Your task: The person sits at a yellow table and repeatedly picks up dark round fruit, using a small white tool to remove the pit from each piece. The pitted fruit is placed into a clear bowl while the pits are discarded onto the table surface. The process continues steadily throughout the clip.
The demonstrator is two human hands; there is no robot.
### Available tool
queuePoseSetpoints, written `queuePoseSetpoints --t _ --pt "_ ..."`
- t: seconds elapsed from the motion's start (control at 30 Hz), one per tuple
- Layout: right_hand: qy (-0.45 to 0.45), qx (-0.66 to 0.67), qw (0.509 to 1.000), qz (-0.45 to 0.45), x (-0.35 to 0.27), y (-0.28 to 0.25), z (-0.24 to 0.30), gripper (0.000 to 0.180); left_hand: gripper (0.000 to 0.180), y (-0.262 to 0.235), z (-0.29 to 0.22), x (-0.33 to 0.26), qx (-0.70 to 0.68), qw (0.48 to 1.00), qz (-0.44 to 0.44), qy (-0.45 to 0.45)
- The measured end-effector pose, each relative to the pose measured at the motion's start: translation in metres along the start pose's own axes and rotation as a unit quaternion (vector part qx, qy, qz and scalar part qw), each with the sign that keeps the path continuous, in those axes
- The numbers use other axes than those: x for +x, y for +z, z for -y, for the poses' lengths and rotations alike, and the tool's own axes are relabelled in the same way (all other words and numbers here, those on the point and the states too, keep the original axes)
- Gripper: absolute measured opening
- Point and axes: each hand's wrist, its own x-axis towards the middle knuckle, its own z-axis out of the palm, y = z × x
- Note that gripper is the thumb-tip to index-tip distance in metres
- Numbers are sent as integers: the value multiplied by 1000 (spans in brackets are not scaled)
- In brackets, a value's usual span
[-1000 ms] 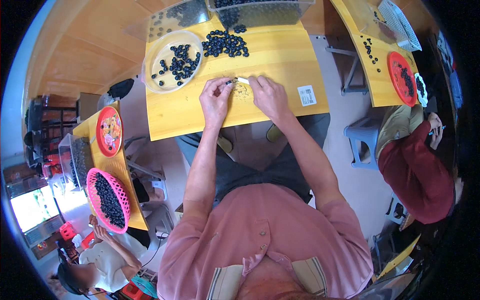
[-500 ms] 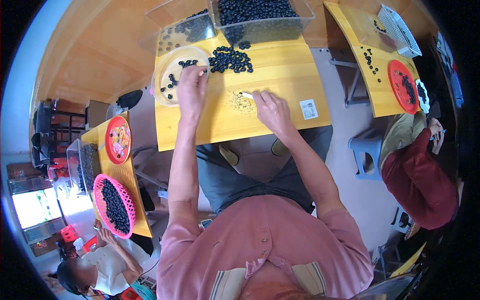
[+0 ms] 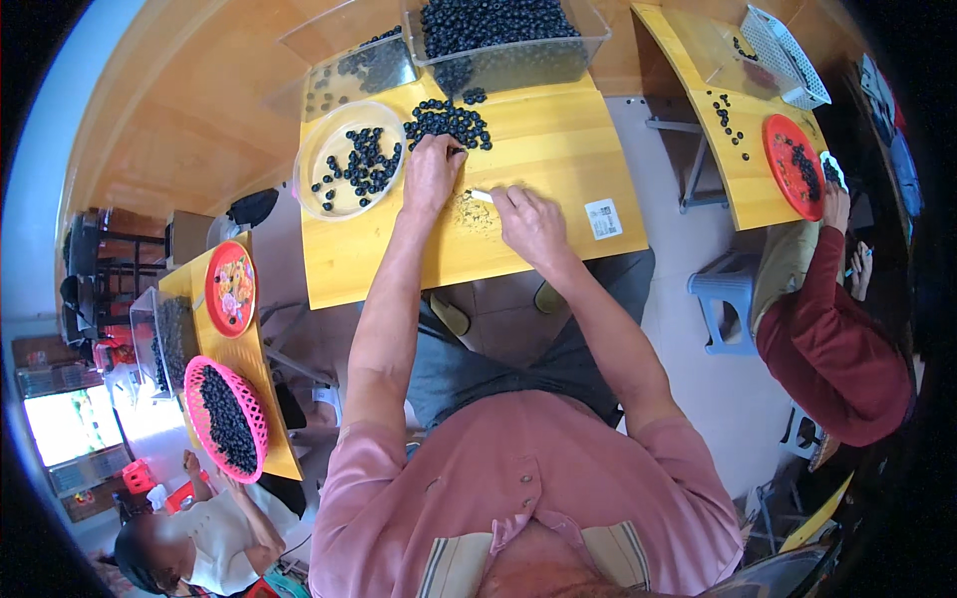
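My left hand (image 3: 431, 177) is closed in a pinch at the near edge of a pile of small black balls (image 3: 454, 122). One dark ball shows at its fingertips. In my right hand (image 3: 533, 224) is a slim white-handled tool (image 3: 480, 195), its end pointing left toward my left hand; the tip is too small to make out. Brown crumbs (image 3: 477, 214) lie scattered on the yellow table (image 3: 349, 264) under the tool. Left of the pile stands a round, clear shallow bowl (image 3: 317, 164) with many black balls in it.
A clear bin (image 3: 518, 65) full of black balls stands at the table's far edge, a clear lid-like tray (image 3: 359, 75) beside it. A white label (image 3: 603, 219) lies at right. Co-workers sit at side tables with a pink basket (image 3: 261, 424) and a red tray (image 3: 786, 184).
My left hand has moved right, from over the clear bowl to the pile's near edge. The bowl's balls now show uncovered. My right hand keeps the tool in nearly the same place.
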Motion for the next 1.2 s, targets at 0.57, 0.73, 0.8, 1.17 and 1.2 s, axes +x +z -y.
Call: queuePoseSetpoints --t 0.57,0.73,0.8,1.17,1.2 --pt "-14 -17 1000 3 2 -4 3 24 26 3 -18 -103 -337 918 -107 -179" --pt "-17 -21 999 17 -1 0 2 23 34 8 -20 -104 -352 914 -100 -174" --pt "-21 -15 999 20 -2 0 2 23 38 4 -26 -103 -364 909 -95 -178" --pt "-40 6 999 28 -2 -3 4 25 43 9 -22 -103 -338 925 -88 -149" --pt "-39 6 999 31 -2 -3 5 25 43 10 -20 -103 -334 927 -87 -149"
